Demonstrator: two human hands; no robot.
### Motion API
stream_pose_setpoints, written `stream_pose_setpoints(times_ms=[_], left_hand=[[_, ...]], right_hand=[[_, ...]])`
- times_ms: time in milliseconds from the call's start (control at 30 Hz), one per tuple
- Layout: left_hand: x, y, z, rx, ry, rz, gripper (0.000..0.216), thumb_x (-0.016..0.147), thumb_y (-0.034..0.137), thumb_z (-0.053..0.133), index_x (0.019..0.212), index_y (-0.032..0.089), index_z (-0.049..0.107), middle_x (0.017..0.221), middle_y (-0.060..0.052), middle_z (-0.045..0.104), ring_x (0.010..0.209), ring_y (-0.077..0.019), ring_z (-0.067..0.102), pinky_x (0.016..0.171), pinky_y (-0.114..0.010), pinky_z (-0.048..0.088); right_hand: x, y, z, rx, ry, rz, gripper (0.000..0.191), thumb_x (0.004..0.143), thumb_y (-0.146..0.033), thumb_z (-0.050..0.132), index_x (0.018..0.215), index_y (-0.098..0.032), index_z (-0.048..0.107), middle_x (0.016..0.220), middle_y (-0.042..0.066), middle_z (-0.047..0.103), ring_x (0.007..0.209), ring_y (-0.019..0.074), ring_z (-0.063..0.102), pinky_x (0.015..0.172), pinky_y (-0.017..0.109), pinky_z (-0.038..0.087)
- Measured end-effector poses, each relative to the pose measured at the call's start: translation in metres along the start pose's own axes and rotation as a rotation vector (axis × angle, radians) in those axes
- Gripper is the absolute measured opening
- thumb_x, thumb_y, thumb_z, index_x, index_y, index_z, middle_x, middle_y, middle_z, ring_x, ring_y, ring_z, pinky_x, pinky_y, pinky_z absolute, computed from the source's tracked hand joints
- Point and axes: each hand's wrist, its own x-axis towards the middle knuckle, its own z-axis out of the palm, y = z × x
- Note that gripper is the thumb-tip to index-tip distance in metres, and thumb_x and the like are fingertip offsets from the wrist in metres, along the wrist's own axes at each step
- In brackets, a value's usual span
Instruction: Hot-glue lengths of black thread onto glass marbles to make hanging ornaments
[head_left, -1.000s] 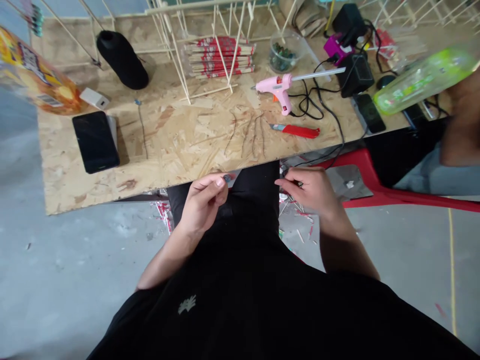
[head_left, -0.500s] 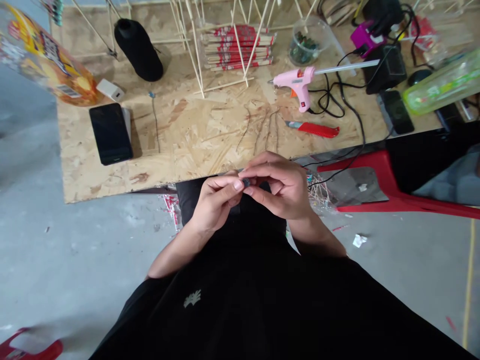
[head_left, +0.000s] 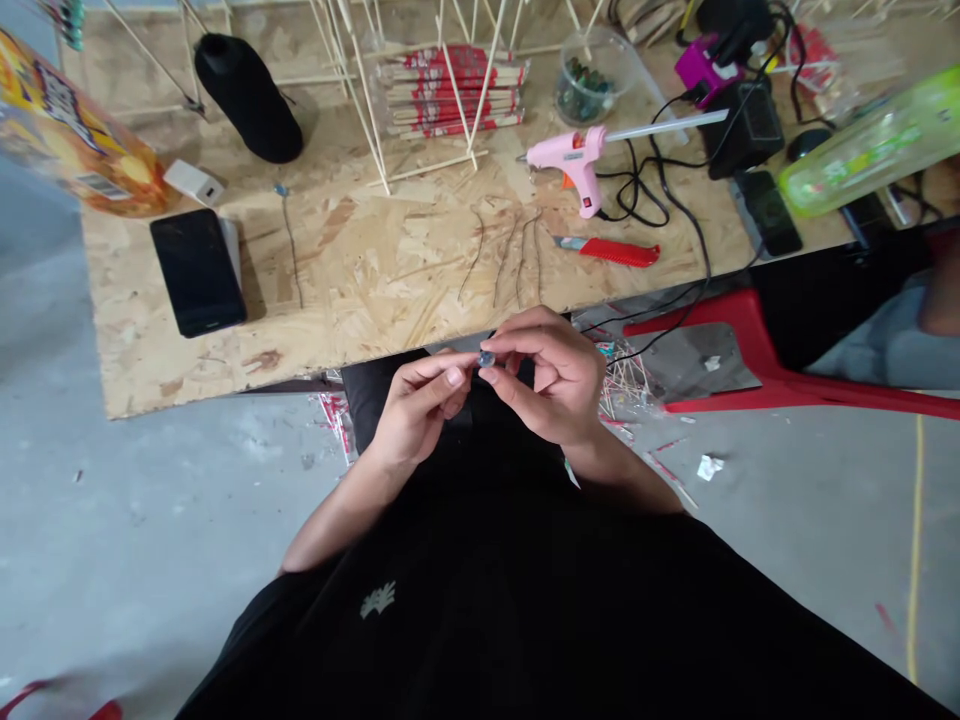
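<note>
Just off the table's front edge, my right hand [head_left: 551, 372] pinches a glass marble [head_left: 487, 358] between thumb and fingertips. My left hand [head_left: 421, 405] is closed in a pinch right beside the marble, its fingertips meeting it; anything thin between those fingers is too small to make out. Several thin dark wires [head_left: 501, 262] lie on the table in front of my hands. Farther left lies another wire [head_left: 292, 250] with a small blue piece at its far end. A red utility knife [head_left: 619, 252] rests to the right of the loose wires.
A pink glue gun [head_left: 574, 165] with its cord, a plastic tub [head_left: 589, 90] of marbles and packets of chopsticks [head_left: 454, 95] stand farther back. A stick frame [head_left: 375, 140] rises behind. Left are a phone [head_left: 197, 272] and bottles. A red chair [head_left: 750, 345] stands right, a person beside it.
My fingers have shifted around the marble; more of it shows now, and the left thumb has drawn back slightly. The whole view has swung a little, moving the table things leftward.
</note>
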Motion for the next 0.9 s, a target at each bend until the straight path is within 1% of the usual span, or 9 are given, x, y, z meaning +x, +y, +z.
stream_pose_setpoints(times_ms=[67, 100, 233, 400, 500, 600, 700, 800, 900], left_hand=[[0.000, 0.001, -0.003, -0.001, 0.021, 0.041, 0.033, 0.079, 0.050, 0.100, 0.102, 0.027, 0.095, 0.063, 0.002, 0.062, 0.052, -0.0066, 0.044, 0.052, -0.023, 0.033], [0.000, 0.001, -0.004, 0.007, 0.023, 0.067, 0.032, 0.080, 0.048, 0.100, 0.105, 0.028, 0.095, 0.066, 0.001, 0.065, 0.052, -0.0063, 0.045, 0.052, -0.023, 0.034], [0.000, 0.004, -0.007, 0.075, 0.028, 0.119, 0.025, 0.081, 0.043, 0.100, 0.100, 0.028, 0.095, 0.072, -0.001, 0.071, 0.052, -0.0056, 0.047, 0.050, -0.022, 0.036], [0.000, 0.000, -0.010, 0.118, 0.015, 0.099, 0.022, 0.082, 0.043, 0.100, 0.098, 0.028, 0.095, 0.069, 0.001, 0.066, 0.052, -0.0049, 0.047, 0.050, -0.021, 0.034], [-0.001, -0.005, -0.011, 0.128, 0.005, 0.075, 0.022, 0.082, 0.044, 0.100, 0.097, 0.028, 0.095, 0.070, 0.000, 0.068, 0.053, -0.0043, 0.047, 0.050, -0.021, 0.033], [-0.003, -0.007, -0.011, 0.128, 0.022, 0.046, 0.023, 0.081, 0.045, 0.102, 0.094, 0.028, 0.095, 0.072, -0.001, 0.071, 0.053, -0.0045, 0.047, 0.050, -0.021, 0.033], [-0.004, -0.007, -0.010, 0.115, 0.045, 0.024, 0.025, 0.078, 0.047, 0.103, 0.090, 0.027, 0.095, 0.070, -0.001, 0.069, 0.053, -0.0048, 0.046, 0.050, -0.021, 0.033], [-0.003, -0.006, -0.009, 0.116, 0.059, 0.014, 0.028, 0.077, 0.049, 0.103, 0.086, 0.025, 0.094, 0.067, 0.000, 0.067, 0.052, -0.0045, 0.045, 0.050, -0.021, 0.032], [-0.003, -0.006, -0.012, 0.122, 0.074, 0.012, 0.031, 0.076, 0.052, 0.103, 0.084, 0.023, 0.093, 0.064, 0.000, 0.064, 0.051, -0.0048, 0.043, 0.050, -0.022, 0.033]], right_hand=[[0.000, 0.000, 0.000, 0.007, -0.002, -0.007, 0.024, 0.092, -0.024, 0.087, 0.115, -0.030, 0.085, 0.103, 0.004, 0.079, 0.083, 0.0168, 0.071, 0.062, 0.029, 0.058], [0.001, -0.001, -0.001, 0.021, -0.010, -0.006, 0.024, 0.093, -0.024, 0.087, 0.115, -0.030, 0.085, 0.103, 0.004, 0.079, 0.082, 0.0168, 0.070, 0.062, 0.030, 0.058], [0.007, -0.006, -0.003, 0.071, -0.021, 0.012, 0.018, 0.094, -0.029, 0.085, 0.112, -0.030, 0.085, 0.100, 0.004, 0.078, 0.079, 0.0166, 0.069, 0.064, 0.032, 0.059], [0.013, -0.013, -0.003, 0.153, -0.008, 0.032, 0.014, 0.095, -0.031, 0.085, 0.109, -0.029, 0.086, 0.096, 0.004, 0.076, 0.079, 0.0172, 0.068, 0.064, 0.033, 0.056], [0.014, -0.017, -0.003, 0.222, -0.012, 0.030, 0.016, 0.096, -0.028, 0.085, 0.111, -0.030, 0.086, 0.096, 0.004, 0.075, 0.080, 0.0164, 0.067, 0.064, 0.032, 0.054], [0.012, -0.023, -0.004, 0.259, -0.018, 0.049, 0.015, 0.097, -0.030, 0.084, 0.112, -0.030, 0.085, 0.096, 0.004, 0.074, 0.080, 0.0170, 0.066, 0.064, 0.033, 0.054], [0.012, -0.030, -0.004, 0.261, -0.017, 0.069, 0.013, 0.098, -0.035, 0.082, 0.111, -0.031, 0.085, 0.095, 0.005, 0.073, 0.080, 0.0182, 0.066, 0.064, 0.034, 0.056], [0.012, -0.036, -0.006, 0.287, -0.043, 0.032, 0.015, 0.098, -0.031, 0.081, 0.113, -0.031, 0.085, 0.096, 0.005, 0.074, 0.080, 0.0179, 0.066, 0.064, 0.034, 0.056], [0.012, -0.040, -0.006, 0.299, -0.064, 0.055, 0.016, 0.098, -0.029, 0.080, 0.113, -0.031, 0.085, 0.097, 0.006, 0.074, 0.081, 0.0184, 0.066, 0.065, 0.034, 0.057]])
